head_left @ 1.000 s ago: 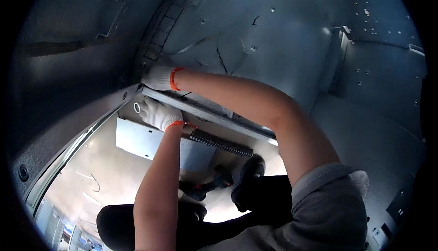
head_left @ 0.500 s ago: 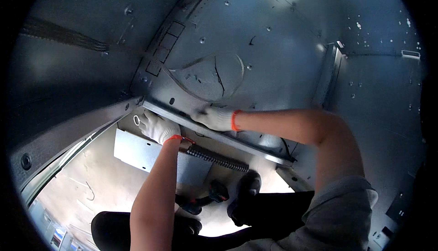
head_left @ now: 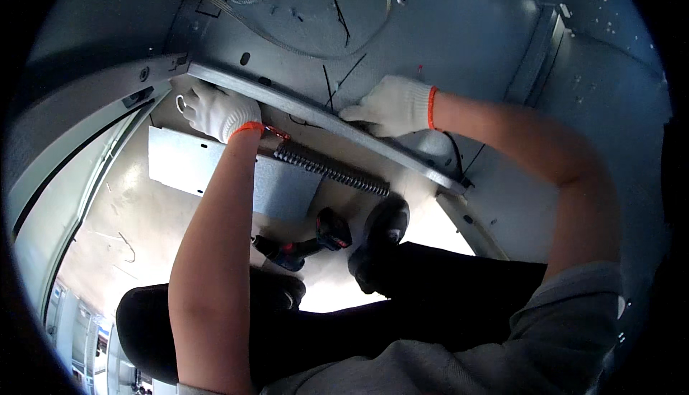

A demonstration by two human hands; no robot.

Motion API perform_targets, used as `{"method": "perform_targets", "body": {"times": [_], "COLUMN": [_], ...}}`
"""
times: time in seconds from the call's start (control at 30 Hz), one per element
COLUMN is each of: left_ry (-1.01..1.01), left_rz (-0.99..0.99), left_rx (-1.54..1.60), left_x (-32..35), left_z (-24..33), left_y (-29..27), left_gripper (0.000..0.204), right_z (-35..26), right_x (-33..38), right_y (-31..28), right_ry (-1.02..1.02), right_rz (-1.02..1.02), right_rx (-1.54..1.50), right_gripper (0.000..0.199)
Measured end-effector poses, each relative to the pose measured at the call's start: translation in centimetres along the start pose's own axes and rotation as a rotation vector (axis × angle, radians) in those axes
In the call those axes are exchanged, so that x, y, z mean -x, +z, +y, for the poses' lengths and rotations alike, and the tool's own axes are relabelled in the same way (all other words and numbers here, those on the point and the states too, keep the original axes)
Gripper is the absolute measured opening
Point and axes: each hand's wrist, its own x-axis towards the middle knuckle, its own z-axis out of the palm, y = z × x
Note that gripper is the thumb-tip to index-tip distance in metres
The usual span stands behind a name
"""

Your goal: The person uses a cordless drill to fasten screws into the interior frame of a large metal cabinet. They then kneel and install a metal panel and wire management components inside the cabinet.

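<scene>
Left hand (head_left: 215, 111) gripped the metal rail (head_left: 323, 118) near its end; right hand (head_left: 391, 105) rested flat, released, on the rail above the coil spring (head_left: 330, 169).

Left hand's (head_left: 215, 111) fingertips hidden behind grey metal rail (head_left: 323, 118), coil spring's (head_left: 330, 169) upper end hidden by wrist

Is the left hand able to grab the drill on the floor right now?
Probably yes. The left hand is up at the metal bar, and the drill lies below beside the shoe with nothing covering it.
</scene>
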Motion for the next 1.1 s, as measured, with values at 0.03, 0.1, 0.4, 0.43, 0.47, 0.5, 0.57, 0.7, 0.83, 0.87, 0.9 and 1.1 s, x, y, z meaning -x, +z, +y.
{"method": "perform_targets", "body": {"times": [0.03,0.1,0.4,0.43,0.47,0.5,0.57,0.7,0.83,0.87,0.9,1.1], "left_ry": [-0.001,0.025,-0.021,-0.033,-0.032,-0.021,0.003,0.020,0.043,0.019,-0.004,-0.025], "left_rz": [0.020,0.031,-0.028,-0.058,-0.037,-0.025,0.001,0.045,0.051,0.024,-0.004,-0.041], "left_rx": [0.012,0.033,0.045,0.054,0.041,0.041,0.043,0.064,0.012,0.025,0.039,0.006], "left_x": [0.1,0.4,0.4,0.5,0.4,0.4,0.4,0.2,0.5,0.6,0.7,0.2], "left_z": [0.3,0.4,0.7,1.0,1.0,0.9,0.6,0.0,0.5,0.8,1.0,0.6], "left_y": [0.0,-0.2,-0.9,-1.4,-1.1,-0.9,-0.1,0.5,-0.1,-0.5,-0.9,-0.5], "left_gripper": [0.050,0.049,0.056,0.056,0.056,0.055,0.055,0.051,0.052,0.055,0.059,0.055], "right_z": [0.5,1.2,3.2,3.0,2.8,3.0,3.5,2.9,2.1,2.1,2.3,4.8], "right_x": [0.4,0.8,0.8,0.4,0.0,-0.8,-2.2,-3.8,-4.2,-4.2,-4.1,-1.7], "right_y": [0.2,0.9,0.4,-0.3,-0.7,-0.1,0.8,0.4,-1.0,-1.4,-1.7,-3.7], "right_ry": [-0.047,-0.118,0.134,0.210,0.286,0.178,0.027,0.038,0.090,0.094,0.092,0.257], "right_rz": [0.034,0.088,0.239,0.237,0.235,0.381,0.571,0.434,0.271,0.244,0.192,0.377], "right_rx": [0.054,0.112,-0.123,-0.092,-0.060,-0.009,0.094,0.242,0.248,0.256,0.270,0.224], "right_gripper": [0.041,0.039,0.035,0.035,0.036,0.036,0.036,0.036,0.035,0.035,0.036,0.046]}}
